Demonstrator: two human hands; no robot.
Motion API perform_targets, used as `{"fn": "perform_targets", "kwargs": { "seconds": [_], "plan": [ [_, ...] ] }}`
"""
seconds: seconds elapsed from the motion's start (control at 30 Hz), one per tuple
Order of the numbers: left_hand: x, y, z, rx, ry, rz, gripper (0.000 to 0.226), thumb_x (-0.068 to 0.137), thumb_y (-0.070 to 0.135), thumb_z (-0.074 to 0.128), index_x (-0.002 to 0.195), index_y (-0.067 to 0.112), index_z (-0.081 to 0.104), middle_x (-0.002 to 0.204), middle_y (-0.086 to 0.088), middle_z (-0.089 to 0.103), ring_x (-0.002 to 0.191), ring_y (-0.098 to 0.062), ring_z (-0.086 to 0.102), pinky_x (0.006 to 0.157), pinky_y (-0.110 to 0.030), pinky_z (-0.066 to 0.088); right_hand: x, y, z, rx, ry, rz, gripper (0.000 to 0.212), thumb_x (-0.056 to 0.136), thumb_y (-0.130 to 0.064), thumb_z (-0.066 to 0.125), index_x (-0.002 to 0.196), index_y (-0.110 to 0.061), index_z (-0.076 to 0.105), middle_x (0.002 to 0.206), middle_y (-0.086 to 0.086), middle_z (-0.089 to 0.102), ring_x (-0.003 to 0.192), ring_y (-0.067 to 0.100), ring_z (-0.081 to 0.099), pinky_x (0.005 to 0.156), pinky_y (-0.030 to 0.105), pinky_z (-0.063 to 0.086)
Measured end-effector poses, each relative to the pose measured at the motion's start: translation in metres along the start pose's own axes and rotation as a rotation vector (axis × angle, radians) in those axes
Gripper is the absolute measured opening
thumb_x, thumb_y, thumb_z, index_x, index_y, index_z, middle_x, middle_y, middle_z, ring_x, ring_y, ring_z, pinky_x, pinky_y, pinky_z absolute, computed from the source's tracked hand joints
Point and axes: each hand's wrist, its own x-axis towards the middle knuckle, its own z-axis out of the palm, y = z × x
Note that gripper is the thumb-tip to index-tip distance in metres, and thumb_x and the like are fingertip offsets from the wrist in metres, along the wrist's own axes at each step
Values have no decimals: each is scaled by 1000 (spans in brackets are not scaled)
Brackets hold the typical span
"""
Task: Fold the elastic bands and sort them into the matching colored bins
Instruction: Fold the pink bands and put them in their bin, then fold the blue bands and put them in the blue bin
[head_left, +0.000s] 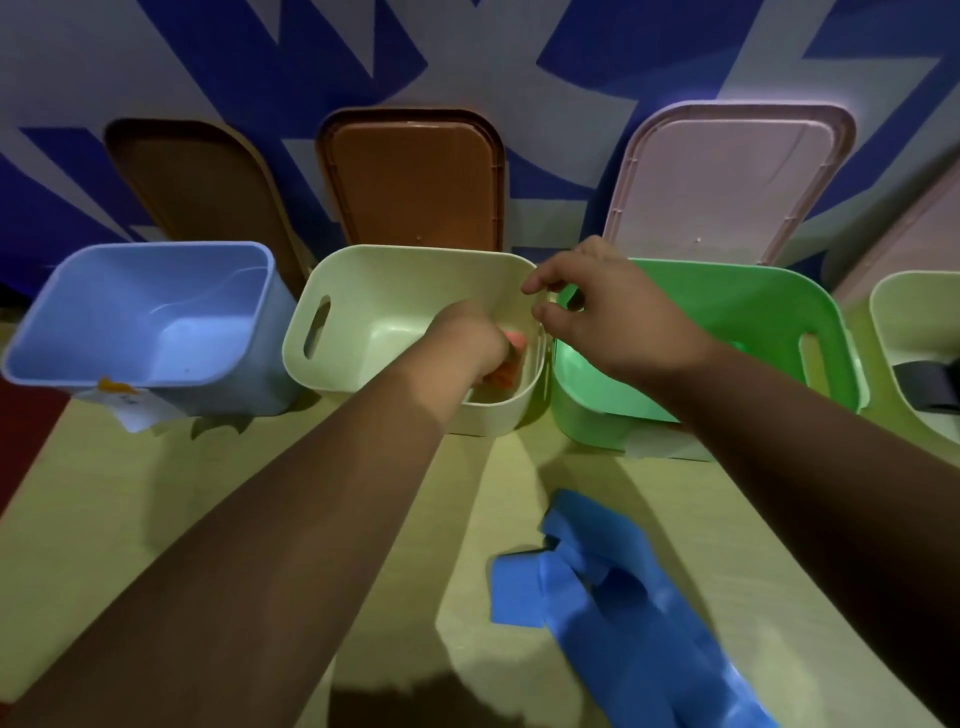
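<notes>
Orange band (508, 375) gripped by left hand (475, 338) at right wall of cream bin (395, 253); right hand (618, 312) loosely curled, empty, above rim. Release flat, fold intact.

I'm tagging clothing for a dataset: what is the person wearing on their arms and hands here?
Nothing: left forearm and right forearm are bare to the frame's edge, no sleeves. Left hand and right hand are ungloved; no watch, bracelet or ring is visible.
</notes>
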Motion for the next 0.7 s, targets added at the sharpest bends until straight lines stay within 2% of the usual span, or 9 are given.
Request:
{"fn": "perform_targets", "kwargs": {
  "seconds": [0.13, 0.23, 0.3, 0.37, 0.43, 0.5, 0.57, 0.67, 0.7],
  "plan": [
    [-1, -1, -1, -3, -1, 9, 23, 95, 30, 76, 89, 11, 65, 78, -11, 65, 68, -26, 64, 62, -31, 53, 2, -1, 2, 5, -4, -2, 22, 100, -24, 72, 119, -35, 74, 114, -5, 50, 100, 2, 54, 86, 14, 42],
    [-3, -3, -9, -49, 61, 51, 18, 96, 30, 71, 93, 12, 68, 79, -10, 66, 65, -27, 64, 51, -28, 47, 3, -1, -2, -16, -2, -14, 22, 99, -25, 74, 119, -36, 74, 115, -5, 52, 98, 2, 56, 84, 13, 43],
    [-9, -1, -19, -72, 140, 109, 15, 95, 26, 66, 95, 12, 72, 85, -10, 71, 74, -28, 70, 60, -32, 56, 2, -2, -5, -43, 12, -31, 22, 98, -25, 76, 119, -33, 75, 116, -5, 54, 97, 1, 57, 89, 17, 46],
    [-19, 1, -29, -111, 175, 171, 16, 93, 24, 62, 93, 13, 75, 90, -10, 76, 82, -28, 74, 77, -40, 65, -1, -4, -6, -82, 36, -54, 21, 98, -25, 76, 118, -31, 75, 114, -5, 56, 93, 1, 55, 88, 17, 45],
    [-34, 1, -37, -134, 173, 236, 21, 93, 24, 60, 92, 12, 77, 92, -11, 78, 88, -29, 76, 86, -47, 65, -6, -8, -6, -133, 55, -77, 20, 99, -26, 74, 119, -29, 75, 112, -5, 56, 94, 6, 54, 84, 18, 43],
    [-50, -4, -40, -155, 183, 301, 22, 92, 25, 60, 91, 13, 78, 94, -10, 79, 91, -27, 77, 90, -50, 63, -13, -14, -6, -161, 77, -89, 20, 101, -26, 71, 121, -28, 75, 112, -5, 56, 101, 13, 56, 85, 26, 45],
    [-71, -9, -40, -183, 212, 378, 19, 96, 27, 61, 90, 21, 78, 94, -1, 79, 92, -20, 75, 88, -46, 62, -23, -19, -9, -164, 94, -92, 21, 102, -25, 69, 122, -27, 75, 114, -5, 57, 105, 14, 55, 87, 27, 43],
    [-116, -25, -37, -233, 317, 520, 16, 104, 30, 60, 98, 30, 75, 96, 16, 75, 90, 3, 66, 78, -24, 50, -47, -25, -13, -145, 136, -111, 20, 102, -22, 67, 120, -25, 75, 116, -4, 60, 105, 10, 53, 89, 23, 37],
    [-131, -34, -34, -278, 349, 573, 15, 104, 30, 61, 100, 31, 75, 96, 17, 74, 90, 5, 65, 78, -21, 49, -57, -26, -13, -132, 166, -125, 19, 101, -20, 67, 118, -25, 76, 115, -3, 62, 102, 8, 53, 89, 20, 35]
  ]
}}
